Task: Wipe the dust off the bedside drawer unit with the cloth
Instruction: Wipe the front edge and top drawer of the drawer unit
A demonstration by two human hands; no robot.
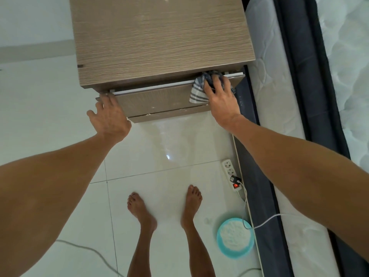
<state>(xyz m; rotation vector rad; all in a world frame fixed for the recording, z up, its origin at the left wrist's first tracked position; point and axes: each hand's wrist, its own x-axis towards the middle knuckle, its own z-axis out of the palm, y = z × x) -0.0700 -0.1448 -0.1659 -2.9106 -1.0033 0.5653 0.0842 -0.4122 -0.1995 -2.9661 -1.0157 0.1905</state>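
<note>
Both forearms are bare from elbow to wrist, no sleeve reaching into view; the bare left hand (109, 116) and bare right hand (220, 98) carry no ring, watch or glove (visible fingernails short), and the lower legs and feet are bare too

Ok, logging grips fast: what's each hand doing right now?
Left hand: open, fingertips on the top drawer edge.
Right hand: pressing the cloth on that drawer.
</note>
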